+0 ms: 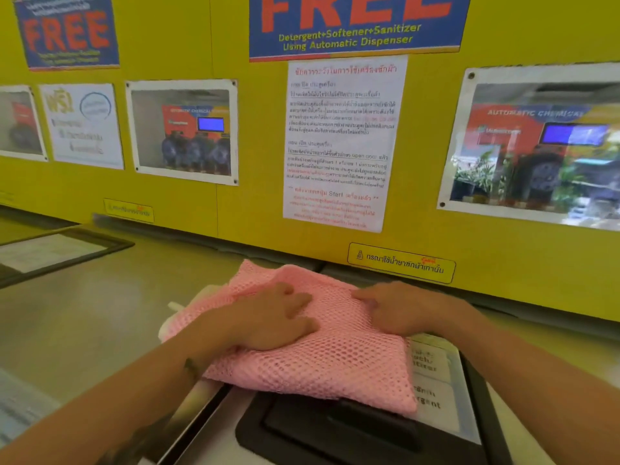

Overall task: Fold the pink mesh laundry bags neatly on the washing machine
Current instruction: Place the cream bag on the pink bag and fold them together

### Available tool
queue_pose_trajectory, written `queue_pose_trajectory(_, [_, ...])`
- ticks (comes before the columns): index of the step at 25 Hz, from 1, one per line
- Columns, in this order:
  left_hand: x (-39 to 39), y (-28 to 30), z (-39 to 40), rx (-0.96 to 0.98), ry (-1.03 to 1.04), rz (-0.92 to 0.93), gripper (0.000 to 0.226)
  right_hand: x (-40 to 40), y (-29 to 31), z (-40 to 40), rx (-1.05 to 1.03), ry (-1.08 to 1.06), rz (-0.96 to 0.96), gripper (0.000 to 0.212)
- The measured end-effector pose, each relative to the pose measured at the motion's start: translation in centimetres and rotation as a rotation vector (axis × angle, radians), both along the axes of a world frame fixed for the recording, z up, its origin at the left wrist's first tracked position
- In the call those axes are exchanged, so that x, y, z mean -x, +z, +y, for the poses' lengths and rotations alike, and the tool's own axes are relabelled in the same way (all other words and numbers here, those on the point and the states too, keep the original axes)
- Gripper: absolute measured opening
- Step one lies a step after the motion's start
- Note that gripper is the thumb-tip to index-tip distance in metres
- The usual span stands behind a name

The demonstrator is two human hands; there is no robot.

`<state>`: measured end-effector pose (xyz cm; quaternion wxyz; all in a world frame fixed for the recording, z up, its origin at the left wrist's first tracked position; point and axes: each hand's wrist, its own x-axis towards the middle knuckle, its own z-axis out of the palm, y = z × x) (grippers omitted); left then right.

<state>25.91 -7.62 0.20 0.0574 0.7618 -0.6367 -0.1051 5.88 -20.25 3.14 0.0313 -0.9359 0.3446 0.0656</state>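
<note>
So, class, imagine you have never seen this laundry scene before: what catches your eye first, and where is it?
The pink mesh bag stands out first, lying folded at centre on the machine top. Both hands press flat on it, the left hand beside the right hand. Behind, a bright yellow wall carries a big blue FREE poster at top centre.

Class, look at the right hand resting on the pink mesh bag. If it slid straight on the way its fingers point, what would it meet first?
The right hand points left across the pink mesh bag, so it would probably meet the left hand first; only bare mesh lies between their fingertips.
</note>
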Motion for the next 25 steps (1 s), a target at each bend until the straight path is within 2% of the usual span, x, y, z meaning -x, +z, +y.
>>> queue_pose_trajectory(3, [-1.2,1.1,2.0,0.235,-0.030,0.215,0.057,1.2,1.1,0.2,0.062,-0.099,-0.060,0.041])
queue_pose_trajectory(5, [-2.0,1.2,3.0,0.325,0.066,0.146,0.061,0.9,1.3,0.3,0.091,-0.114,-0.155,0.040])
queue_pose_trajectory(8, [-1.9,0.1,4.1,0.177,0.339,-0.031,0.095,-1.4,0.8,0.3,-0.036,-0.067,-0.320,0.054])
queue_pose_trajectory(10, [-1.9,-0.7,4.3,0.064,0.395,0.023,0.105,-3.1,0.2,0.7,-0.158,-0.022,-0.374,0.057])
queue_pose_trajectory(12, [-2.4,-1.3,4.3,0.016,0.380,0.028,0.096,-4.2,-0.6,1.0,-0.225,-0.031,-0.352,0.068])
queue_pose_trajectory(14, [-3.5,-1.1,5.1,0.088,0.318,0.038,0.076,-4.2,-1.2,1.6,-0.205,-0.028,-0.329,0.080])
queue_pose_trajectory(17, [-4.7,-0.2,7.2,0.396,0.321,0.220,0.047,-2.5,-1.1,2.8,-0.139,-0.005,-0.286,0.097])
queue_pose_trajectory(20, [-3.9,0.3,9.7,0.647,0.487,0.321,0.037,-0.8,-0.1,3.7,-0.170,-0.073,-0.219,0.104])
queue_pose_trajectory(22, [-1.9,0.5,11.4,0.599,0.587,0.343,0.042,-0.5,0.2,4.4,-0.213,-0.071,-0.232,0.097])
queue_pose_trajectory(25, [1.5,0.6,13.8,0.432,0.679,0.379,0.067,-0.9,-0.2,5.6,-0.216,0.067,-0.325,0.083])
